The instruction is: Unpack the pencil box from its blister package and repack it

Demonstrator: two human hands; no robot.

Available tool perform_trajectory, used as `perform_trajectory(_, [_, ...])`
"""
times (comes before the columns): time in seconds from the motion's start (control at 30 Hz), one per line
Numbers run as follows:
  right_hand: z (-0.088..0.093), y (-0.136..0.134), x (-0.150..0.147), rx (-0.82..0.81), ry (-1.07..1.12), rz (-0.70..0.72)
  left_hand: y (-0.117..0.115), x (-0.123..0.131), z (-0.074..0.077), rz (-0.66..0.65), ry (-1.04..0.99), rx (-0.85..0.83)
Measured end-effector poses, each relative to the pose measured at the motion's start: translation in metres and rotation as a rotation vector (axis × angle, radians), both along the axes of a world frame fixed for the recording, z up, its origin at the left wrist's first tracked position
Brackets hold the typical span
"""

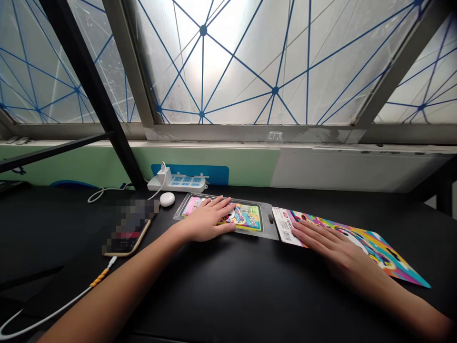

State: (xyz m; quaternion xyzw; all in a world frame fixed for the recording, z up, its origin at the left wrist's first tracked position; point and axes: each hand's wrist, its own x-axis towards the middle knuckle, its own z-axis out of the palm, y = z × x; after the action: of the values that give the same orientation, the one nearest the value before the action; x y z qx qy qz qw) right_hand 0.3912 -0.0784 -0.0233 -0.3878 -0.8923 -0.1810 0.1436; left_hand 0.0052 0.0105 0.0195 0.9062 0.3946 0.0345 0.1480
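Observation:
My left hand point(210, 220) lies flat, fingers stretched out, on a clear plastic blister pack point(268, 224). Inside the pack shows a colourful printed case point(252, 218), partly covered by that hand. To the right, my right hand point(328, 243) rests flat with its fingers extended on a bright printed card point(385, 252). The card has a white end with a barcode and a cartoon print, and this end lies close beside the plastic pack. Part of the card is hidden beneath my right hand and wrist. Both items lie on the black table point(250, 290).
A phone point(124, 240) with a white charging cable point(64, 305) lies at the left. Behind it are a white earbud case point(167, 199) and a power strip point(178, 182) with a plugged-in charger. A black metal frame point(85, 85) slants up at the left, before the windows.

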Motion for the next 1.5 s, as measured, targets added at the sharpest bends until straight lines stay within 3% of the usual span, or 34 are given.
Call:
perform_trajectory(0.1, [0.007,-0.019,0.001,0.112,0.034,-0.044,0.0,0.003,-0.001,0.037,-0.015,0.013])
perform_trajectory(0.2, [0.014,-0.039,-0.022,0.173,0.045,0.008,0.004,0.011,-0.005,0.113,-0.043,0.052])
perform_trajectory(0.27, [0.016,-0.05,-0.049,0.117,-0.004,0.104,0.008,0.019,-0.007,0.156,-0.068,0.071])
perform_trajectory(0.37, [0.013,-0.058,-0.099,-0.109,-0.055,0.212,0.011,0.034,-0.007,0.158,-0.099,0.067])
perform_trajectory(0.5, [0.008,-0.045,-0.162,-0.346,0.012,0.289,0.008,0.05,-0.006,0.094,-0.133,0.052])
perform_trajectory(0.67, [0.012,-0.005,-0.201,-0.403,0.095,0.301,0.001,0.048,0.0,0.015,-0.158,0.056])
perform_trajectory(0.9, [0.011,0.012,-0.212,-0.542,0.26,0.2,-0.005,0.038,-0.003,-0.025,-0.181,0.134])
perform_trajectory(1.1, [0.01,0.013,-0.205,-0.56,0.281,0.266,0.001,0.034,-0.007,-0.09,-0.182,0.176])
perform_trajectory(1.5, [0.008,0.021,-0.197,-0.551,0.281,0.367,0.009,0.037,-0.017,-0.057,-0.263,0.264])
